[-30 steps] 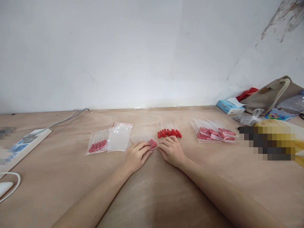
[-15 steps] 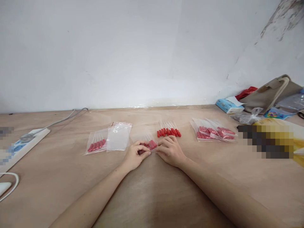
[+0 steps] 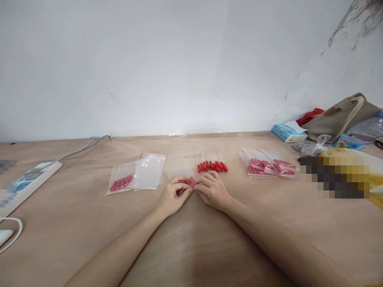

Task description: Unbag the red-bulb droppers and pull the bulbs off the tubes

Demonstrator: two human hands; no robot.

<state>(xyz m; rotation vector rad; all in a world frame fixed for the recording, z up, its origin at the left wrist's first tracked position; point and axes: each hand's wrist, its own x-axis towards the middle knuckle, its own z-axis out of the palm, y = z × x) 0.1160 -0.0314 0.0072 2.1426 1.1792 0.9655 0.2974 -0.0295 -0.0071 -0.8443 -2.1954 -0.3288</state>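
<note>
At the left edge of the frame, a power strip (image 3: 44, 175) lies on the table (image 3: 167, 247), with a grey cable (image 3: 79, 151) running up from it. Left of centre, the left bag (image 3: 121, 183) lies flat, with a row of red-ended sticks inside. Touching its right side are the empty bags (image 3: 149, 173), overlapping and with nothing visible in them.

Near the centre, the left hand (image 3: 172, 197) pinches the near edge of the middle bag (image 3: 179, 171) between thumb and fingers. Red ends show in that bag beside the fingertips, partly hidden. The right hand (image 3: 214, 191) meets it at the bag's right corner, its fingers bent and seeming to grasp the same edge; how firmly, I cannot tell. Whether the edge is sealed cannot be seen either.

Just beyond the right hand, the loose sticks (image 3: 212, 166) lie side by side, red ends towards the person, outside any bag. Right of centre, the right bags (image 3: 266, 166) overlap in a group, all apparently filled.

So filled bags lie on both sides, the middle one looks filled but is in hand, and loose sticks and empty bags remain unused. At the right edge are a tissue box (image 3: 289, 132) and a handbag (image 3: 332, 119).
</note>
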